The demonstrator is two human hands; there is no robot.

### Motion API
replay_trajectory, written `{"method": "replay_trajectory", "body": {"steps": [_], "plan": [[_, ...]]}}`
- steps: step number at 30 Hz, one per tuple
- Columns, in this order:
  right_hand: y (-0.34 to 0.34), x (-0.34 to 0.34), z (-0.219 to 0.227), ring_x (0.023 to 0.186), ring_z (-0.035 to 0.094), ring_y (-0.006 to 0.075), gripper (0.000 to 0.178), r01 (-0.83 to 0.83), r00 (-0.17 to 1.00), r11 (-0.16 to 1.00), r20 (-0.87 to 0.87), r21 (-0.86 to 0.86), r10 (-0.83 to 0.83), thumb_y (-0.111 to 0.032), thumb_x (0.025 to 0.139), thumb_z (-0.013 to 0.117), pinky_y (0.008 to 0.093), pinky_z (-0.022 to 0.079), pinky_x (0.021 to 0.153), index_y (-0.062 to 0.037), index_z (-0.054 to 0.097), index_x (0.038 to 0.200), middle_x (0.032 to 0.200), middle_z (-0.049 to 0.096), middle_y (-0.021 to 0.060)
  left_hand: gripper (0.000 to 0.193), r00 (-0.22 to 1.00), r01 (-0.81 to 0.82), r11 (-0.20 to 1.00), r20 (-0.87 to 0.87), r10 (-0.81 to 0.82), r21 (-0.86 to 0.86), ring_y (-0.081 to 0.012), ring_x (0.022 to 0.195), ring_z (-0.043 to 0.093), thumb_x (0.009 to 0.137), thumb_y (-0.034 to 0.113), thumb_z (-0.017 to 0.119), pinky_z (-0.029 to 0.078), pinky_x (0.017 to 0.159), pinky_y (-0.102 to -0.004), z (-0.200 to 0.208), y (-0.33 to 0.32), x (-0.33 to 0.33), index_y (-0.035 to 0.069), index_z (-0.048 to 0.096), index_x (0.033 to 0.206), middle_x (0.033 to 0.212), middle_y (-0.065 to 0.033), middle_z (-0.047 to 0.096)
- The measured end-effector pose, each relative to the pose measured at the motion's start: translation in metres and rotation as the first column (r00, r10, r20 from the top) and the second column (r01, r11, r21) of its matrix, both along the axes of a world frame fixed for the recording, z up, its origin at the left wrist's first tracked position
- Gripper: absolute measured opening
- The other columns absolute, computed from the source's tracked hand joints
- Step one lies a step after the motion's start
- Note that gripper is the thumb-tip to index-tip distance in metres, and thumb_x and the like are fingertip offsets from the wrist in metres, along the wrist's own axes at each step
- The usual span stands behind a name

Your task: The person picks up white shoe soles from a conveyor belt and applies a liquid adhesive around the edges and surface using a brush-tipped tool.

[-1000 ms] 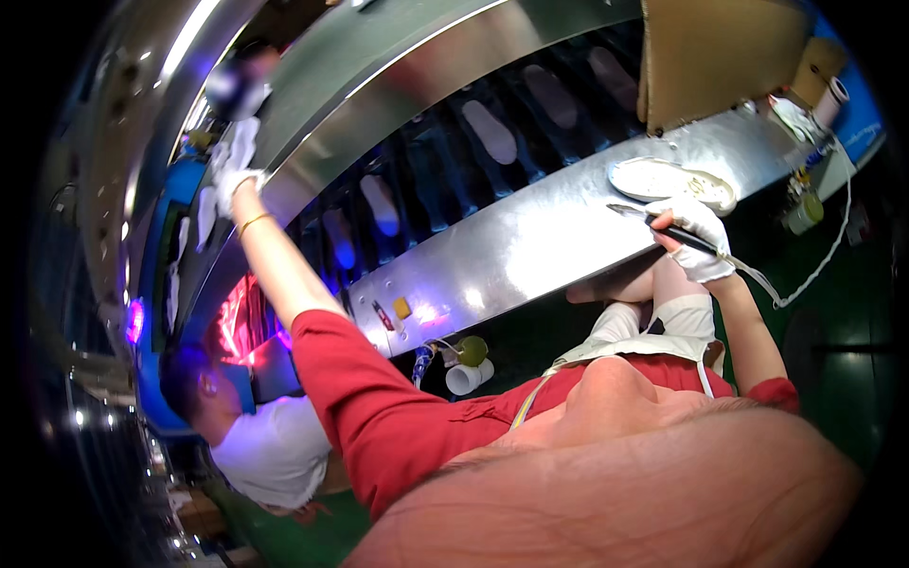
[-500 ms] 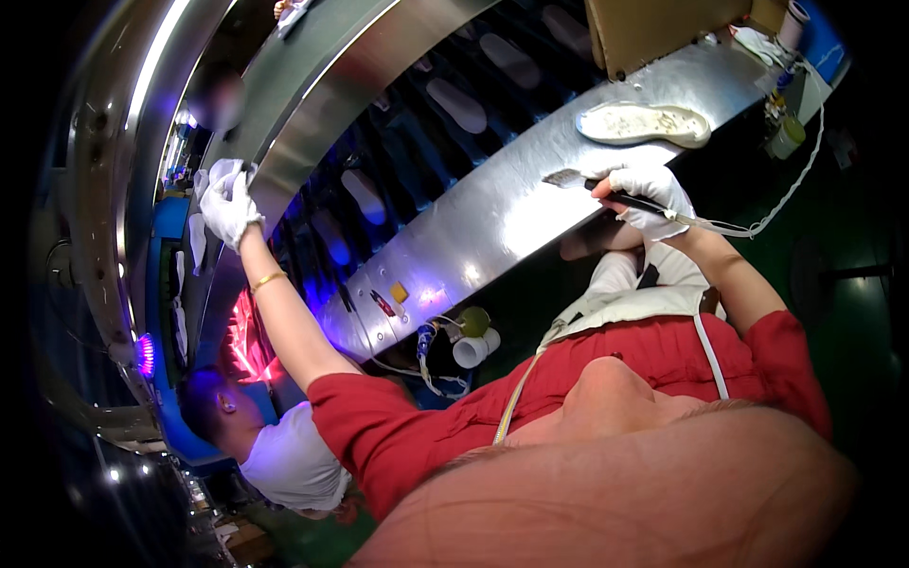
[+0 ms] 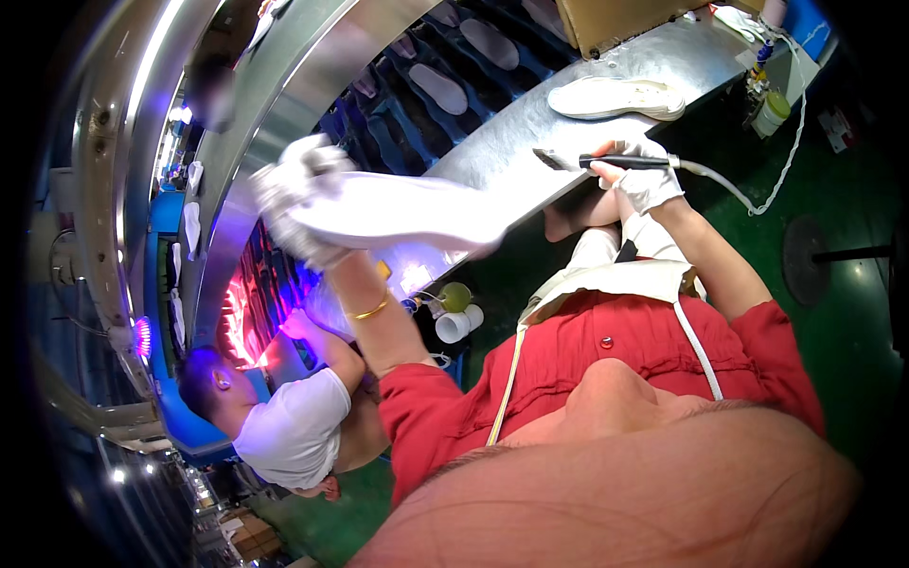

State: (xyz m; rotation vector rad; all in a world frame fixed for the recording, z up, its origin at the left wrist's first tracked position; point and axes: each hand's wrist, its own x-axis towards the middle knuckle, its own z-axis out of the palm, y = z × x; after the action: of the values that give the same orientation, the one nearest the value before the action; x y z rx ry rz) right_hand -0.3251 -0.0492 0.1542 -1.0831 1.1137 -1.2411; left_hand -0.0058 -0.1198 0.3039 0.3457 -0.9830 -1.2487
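My left hand [image 3: 301, 194], in a white glove and smeared by motion, grips one end of a white shoe sole [image 3: 407, 210] above the metal ledge. The sole's other end points to the right, toward my right hand. My right hand [image 3: 646, 180], also gloved with bare fingertips, is closed around the black handle of a brush [image 3: 625, 162]. Its flat bristles point left, and a pale tube runs from the handle's rear end. Just beyond the brush, another white sole [image 3: 615, 97] lies on the metal ledge [image 3: 502, 147].
Past the ledge runs a dark slatted conveyor carrying several pale soles [image 3: 438, 89]. A cardboard box [image 3: 625, 21] stands at the far edge. Below the ledge hang a white cup [image 3: 458, 325] and a green-lidded container [image 3: 774, 112]. A co-worker [image 3: 294, 426] works at the left.
My left hand has come back from the far rail toward me and to the right, now with a sole in it. My right hand keeps the brush, turned slightly. The co-worker's arm now shows.
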Motion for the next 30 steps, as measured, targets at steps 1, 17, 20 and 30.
{"method": "replay_trajectory", "body": {"steps": [1, 17, 20, 30], "plan": [[-0.002, 0.000, -0.010, 0.071, 0.057, 0.0102, 0.015, 0.049, 0.998, 0.999, 0.049, -0.015, -0.048, 0.001, 0.079, 0.063, 0.0221, 0.046, 0.066, -0.0038, 0.058, 0.092, 0.082, 0.060, 0.0028, 0.040, 0.980, 0.198, 0.970, -0.029, -0.196, 0.143, -0.0198, 0.062, 0.046, 0.090, 0.034, 0.046, 0.042, 0.057, -0.0307, -0.023, 0.000, -0.013, 0.006, 0.048, 0.061, 0.071, -0.0111, 0.054], [-0.019, 0.034, -0.002, 0.073, 0.055, 0.0075, 0.016, -0.013, 1.000, 0.972, -0.021, -0.233, 0.009, -0.009, 0.078, 0.069, 0.0231, 0.046, 0.064, -0.0043, 0.058, 0.088, 0.078, 0.060, 0.0016, 0.067, 0.780, 0.585, 0.691, -0.528, -0.335, 0.425, -0.0282, 0.106, 0.054, 0.088, 0.063, 0.030, 0.045, 0.092, -0.0424, -0.165, 0.058, -0.121, 0.011, 0.042, 0.129, 0.119, -0.0143, 0.052], [-0.019, 0.050, 0.007, 0.073, 0.057, 0.0091, 0.015, 0.027, 0.997, 0.957, 0.077, -0.287, -0.005, -0.007, 0.077, 0.068, 0.0234, 0.047, 0.065, -0.0036, 0.058, 0.088, 0.079, 0.060, 0.0037, 0.064, 0.872, 0.397, 0.808, -0.453, -0.184, 0.436, -0.0248, 0.104, 0.053, 0.091, 0.059, 0.030, 0.046, 0.090, -0.0366, -0.173, 0.057, -0.138, 0.008, 0.042, 0.128, 0.119, -0.0141, 0.051], [-0.010, 0.045, -0.005, 0.072, 0.060, 0.0139, 0.022, -0.127, 0.989, 0.943, -0.108, -0.307, 0.098, -0.005, 0.075, 0.068, 0.0242, 0.048, 0.065, -0.0057, 0.058, 0.095, 0.080, 0.062, 0.0071, 0.074, 0.963, 0.232, 0.806, -0.245, -0.111, 0.545, -0.0245, 0.101, 0.053, 0.085, 0.068, 0.032, 0.045, 0.090, -0.0372, -0.184, 0.055, -0.127, 0.007, 0.041, 0.127, 0.117, -0.0136, 0.051]]}}
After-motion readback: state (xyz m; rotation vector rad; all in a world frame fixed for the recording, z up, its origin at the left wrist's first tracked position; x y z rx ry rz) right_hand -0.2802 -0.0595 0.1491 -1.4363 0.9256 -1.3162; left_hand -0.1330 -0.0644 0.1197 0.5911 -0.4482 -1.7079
